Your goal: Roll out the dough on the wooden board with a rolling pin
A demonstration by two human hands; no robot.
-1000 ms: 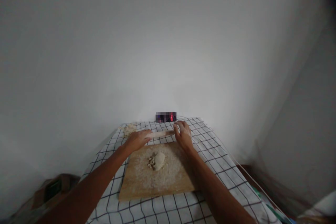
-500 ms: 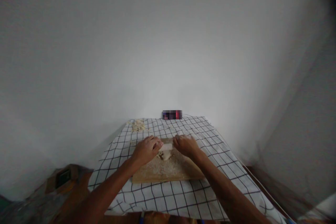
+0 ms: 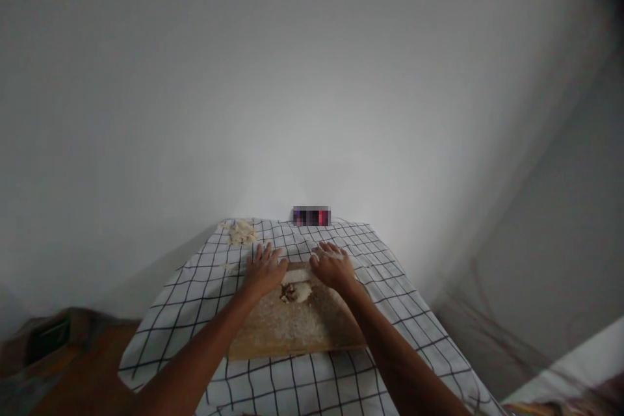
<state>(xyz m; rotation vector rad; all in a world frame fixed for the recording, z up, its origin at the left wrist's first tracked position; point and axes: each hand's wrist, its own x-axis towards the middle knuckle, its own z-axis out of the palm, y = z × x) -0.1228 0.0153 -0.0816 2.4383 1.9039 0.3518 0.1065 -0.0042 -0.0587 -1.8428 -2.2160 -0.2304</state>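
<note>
A pale, floury rolling pin (image 3: 296, 275) lies across the far part of a wooden board (image 3: 292, 338). My left hand (image 3: 266, 270) rests over its left end, fingers spread and pointing forward. Over the right end lies my right hand (image 3: 335, 266), palm down with fingers stretched out and slightly apart. Both ends of the pin are hidden under the hands. Just nearer to me, on the floured board, sits a small piece of dough (image 3: 303, 291) with brownish crumbly bits at its left side.
Flat dough pieces (image 3: 241, 232) are heaped at the far left of the checked tablecloth (image 3: 185, 299). A blurred dark and red object (image 3: 312, 216) stands at the back against the wall. On the floor to the left is a box (image 3: 49, 338).
Both hands have opened from a curled grip, fingers now stretched forward over the rolling pin. The pin lies a little farther from the dough. The view has shifted slightly right.
</note>
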